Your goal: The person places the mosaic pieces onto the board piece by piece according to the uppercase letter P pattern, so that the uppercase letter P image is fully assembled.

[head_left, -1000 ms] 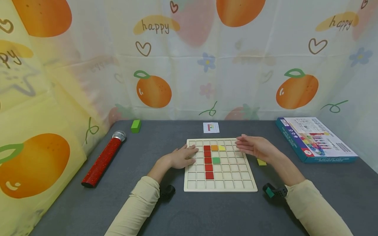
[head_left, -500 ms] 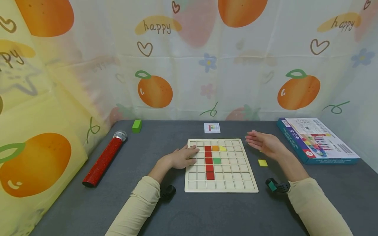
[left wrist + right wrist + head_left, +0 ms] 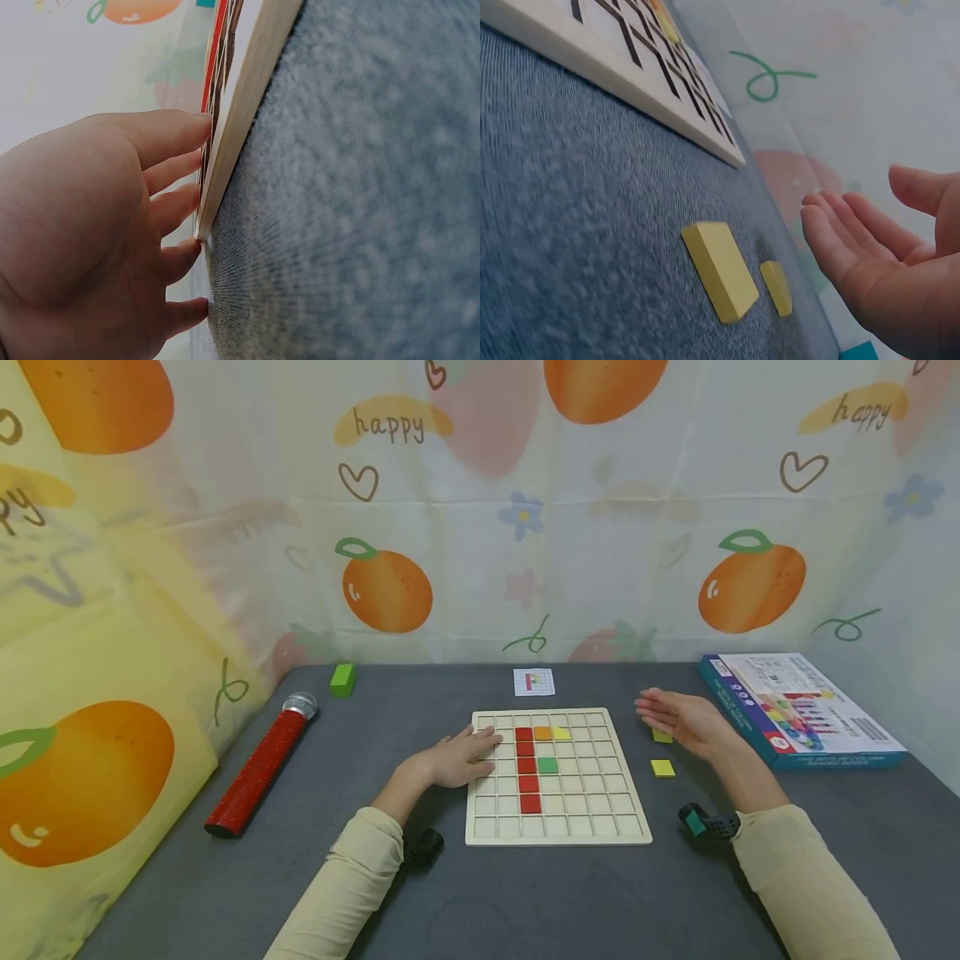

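A pale wooden grid board (image 3: 592, 828) lies on the grey table. A column of red tiles (image 3: 529, 782) fills some of its squares, with an orange tile (image 3: 542, 734), a yellow tile (image 3: 561, 734) and a green tile (image 3: 547, 765) to the right. My left hand (image 3: 450, 762) rests its spread fingertips on the board's left edge; the left wrist view shows the thumb at the frame. My right hand (image 3: 686, 720) hovers right of the board, fingers nearly straight and holding nothing. Beneath and beside it lie two loose yellow tiles, the nearer tile (image 3: 662, 768) and the farther tile (image 3: 662, 737).
A small pattern card (image 3: 534, 682) lies behind the board. At the right is a flat blue game box (image 3: 810, 710). On the left are a red microphone (image 3: 262, 768) and a green block (image 3: 342, 680). A printed curtain (image 3: 465, 552) hangs along the table's back edge.
My right hand has moved right, from over the board's upper right corner to above the loose yellow tiles, uncovering the nearer one. The left hand stays on the board's edge.
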The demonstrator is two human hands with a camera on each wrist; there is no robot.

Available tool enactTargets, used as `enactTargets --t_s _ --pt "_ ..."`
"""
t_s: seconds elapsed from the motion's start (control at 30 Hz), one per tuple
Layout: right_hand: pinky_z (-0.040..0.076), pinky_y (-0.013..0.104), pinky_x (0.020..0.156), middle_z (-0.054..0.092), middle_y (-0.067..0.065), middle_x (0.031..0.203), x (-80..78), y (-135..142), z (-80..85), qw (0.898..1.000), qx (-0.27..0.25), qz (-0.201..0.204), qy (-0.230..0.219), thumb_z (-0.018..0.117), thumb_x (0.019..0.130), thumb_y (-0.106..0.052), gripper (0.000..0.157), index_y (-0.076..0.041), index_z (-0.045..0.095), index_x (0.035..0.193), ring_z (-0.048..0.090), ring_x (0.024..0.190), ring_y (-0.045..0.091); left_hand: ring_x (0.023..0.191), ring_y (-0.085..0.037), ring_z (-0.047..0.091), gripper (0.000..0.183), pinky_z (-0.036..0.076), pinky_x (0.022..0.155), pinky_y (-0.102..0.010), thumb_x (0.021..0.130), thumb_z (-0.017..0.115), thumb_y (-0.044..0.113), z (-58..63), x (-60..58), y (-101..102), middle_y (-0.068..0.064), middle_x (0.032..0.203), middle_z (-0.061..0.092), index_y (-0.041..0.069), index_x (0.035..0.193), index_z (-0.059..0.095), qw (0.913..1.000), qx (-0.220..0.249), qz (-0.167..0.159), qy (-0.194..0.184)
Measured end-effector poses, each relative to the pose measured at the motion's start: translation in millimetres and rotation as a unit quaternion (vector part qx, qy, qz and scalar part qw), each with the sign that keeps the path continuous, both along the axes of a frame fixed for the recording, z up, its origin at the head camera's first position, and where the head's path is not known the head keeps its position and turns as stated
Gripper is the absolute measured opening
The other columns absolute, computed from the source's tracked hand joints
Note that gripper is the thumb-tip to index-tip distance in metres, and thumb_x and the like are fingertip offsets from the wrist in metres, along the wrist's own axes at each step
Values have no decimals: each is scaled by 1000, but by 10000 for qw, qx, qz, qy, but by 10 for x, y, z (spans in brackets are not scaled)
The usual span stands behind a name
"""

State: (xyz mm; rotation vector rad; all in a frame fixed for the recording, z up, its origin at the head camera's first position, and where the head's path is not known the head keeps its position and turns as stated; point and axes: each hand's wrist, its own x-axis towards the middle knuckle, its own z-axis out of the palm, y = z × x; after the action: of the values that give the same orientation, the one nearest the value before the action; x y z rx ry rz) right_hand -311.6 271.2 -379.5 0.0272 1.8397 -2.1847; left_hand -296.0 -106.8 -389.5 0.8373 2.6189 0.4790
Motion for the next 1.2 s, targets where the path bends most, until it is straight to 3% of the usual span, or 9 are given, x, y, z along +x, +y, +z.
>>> enactTargets --t_s 0.17,0.27,0.37,0.47,0.7,0.8,0.93,1.07,1.2 --pt "34 34 102 58 6 120 -29 43 -22 9967 801 -50 126 46 102 -23 59 8 23 147 59 104 10 143 -35 5 54 10 109 -59 103 44 26 5 -1 -7 -10 157 17 9 151 27 10000 17 -8 -7" --pt "33 35 103 43 20 141 -49 78 -46 9920 1243 -23 211 42 104 -20 57 7 20 148 53 117 17 143 -35 5 54 10 108 -59 103 44 26 3 -2 -11 -11 157 17 9 151 28 10000 44 -12 9" --pt "32 36 103 27 26 149 -61 119 -72 9860 1635 60 325 39 104 -14 52 8 21 148 42 130 28 143 -35 5 54 10 108 -59 103 45 27 -1 -6 -13 -11 157 17 10 151 28 10000 22 -3 11" --pt "34 37 102 30 29 147 -55 155 -94 9744 2175 171 536 41 103 -10 50 9 25 146 38 132 34 143 -35 6 54 10 108 -59 102 45 26 1 -4 -10 -11 157 18 10 151 28 10000 29 4 14" --pt "38 47 99 46 31 134 -27 192 -103 9371 3213 584 1236 58 94 -2 52 11 38 140 49 120 40 143 -36 6 54 10 108 -60 102 46 25 8 3 -8 -12 156 18 8 151 29 10000 66 22 16" --pt "39 51 98 48 32 131 -18 188 -100 9309 3301 756 1371 59 91 4 52 10 39 139 49 118 43 143 -36 6 54 10 108 -60 102 46 24 8 7 -7 -12 156 18 8 150 29 10000 70 32 18" --pt "40 53 96 51 30 125 -12 195 -117 9145 3599 928 1600 61 88 9 51 10 44 136 51 112 42 143 -36 7 54 10 108 -60 102 46 24 7 12 -6 -12 156 18 8 150 30 10000 55 37 30" --pt "46 48 91 56 26 117 -4 198 -137 8976 3888 960 1841 63 86 9 47 10 49 131 53 105 38 143 -36 6 54 10 108 -60 102 45 25 5 7 -8 -12 156 18 8 150 29 10000 72 8 21" --pt "48 44 87 58 24 112 1 191 -144 8893 4013 938 1980 62 85 11 43 10 52 127 53 100 35 143 -36 6 54 10 108 -61 102 45 25 4 -2 -11 -12 156 17 8 151 29 9999 113 -44 20"
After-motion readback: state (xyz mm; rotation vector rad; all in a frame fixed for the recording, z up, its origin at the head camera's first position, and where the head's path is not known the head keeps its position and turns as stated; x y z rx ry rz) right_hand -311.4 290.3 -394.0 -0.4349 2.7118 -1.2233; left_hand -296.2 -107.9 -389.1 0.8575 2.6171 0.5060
